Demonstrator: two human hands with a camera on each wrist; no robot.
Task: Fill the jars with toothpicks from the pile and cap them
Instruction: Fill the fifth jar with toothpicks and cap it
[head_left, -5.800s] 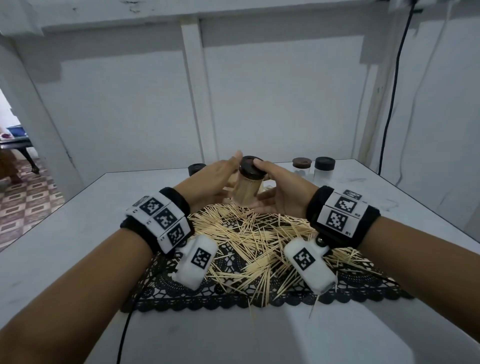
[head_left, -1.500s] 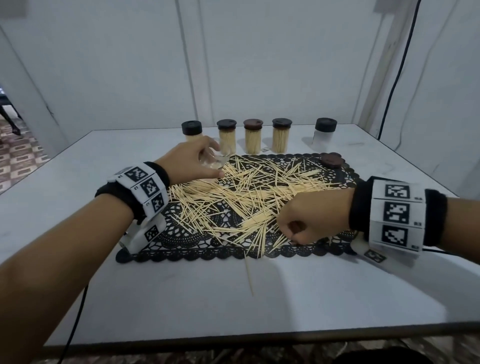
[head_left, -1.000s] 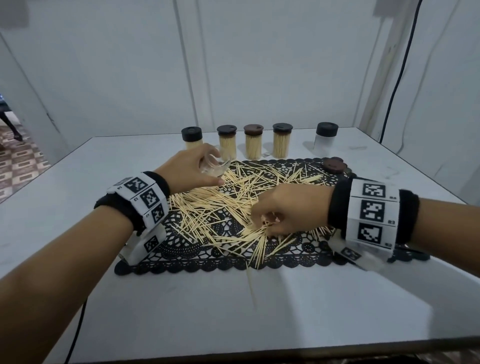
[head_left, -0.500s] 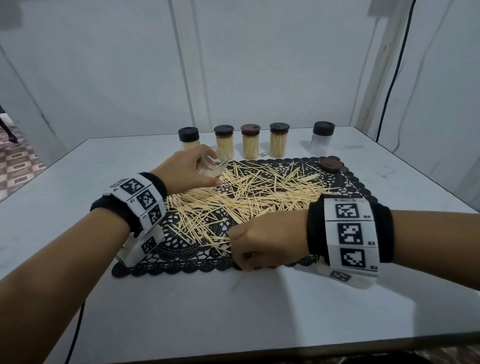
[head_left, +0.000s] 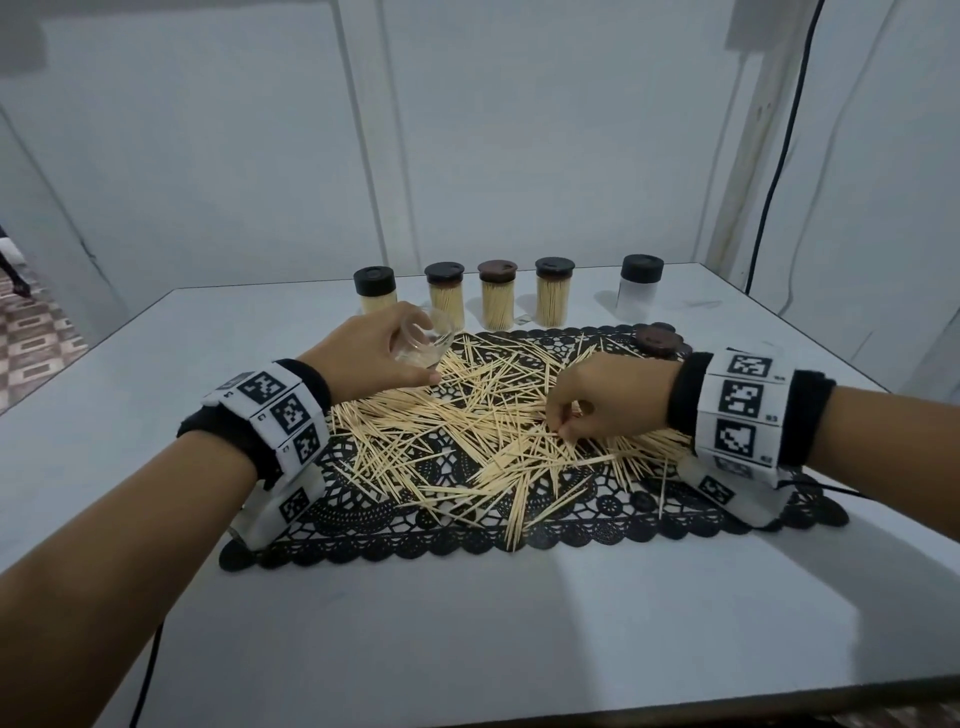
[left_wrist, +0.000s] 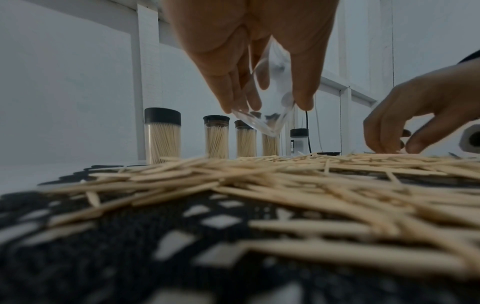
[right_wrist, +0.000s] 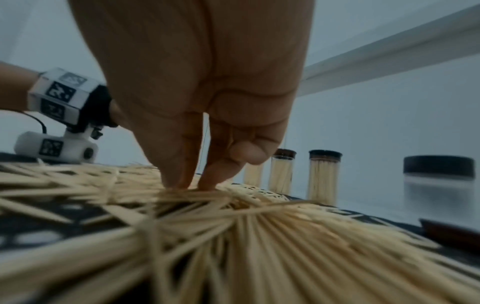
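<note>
My left hand (head_left: 402, 358) grips an empty clear jar (head_left: 423, 332) without a cap, tilted with its mouth toward the pile, at the mat's back left. In the left wrist view the jar (left_wrist: 270, 115) hangs between thumb and fingers (left_wrist: 233, 90) above the toothpicks. Loose toothpicks (head_left: 467, 431) lie scattered over a black lace mat (head_left: 623, 525). My right hand (head_left: 561, 426) is down on the pile's right part, thumb and forefinger pinching toothpicks; the fingertips (right_wrist: 176, 168) press into the sticks. A loose brown cap (head_left: 655, 340) lies at the mat's back right corner.
Several capped jars full of toothpicks (head_left: 497, 293) stand in a row behind the mat. A capped empty jar (head_left: 641, 283) stands apart at the back right. White walls enclose the table (head_left: 467, 623) at back and right; a black cable (head_left: 779, 156) hangs at right.
My right hand has moved from the mat's front edge back and to the right into the pile. The left hand keeps the tilted jar in about the same place.
</note>
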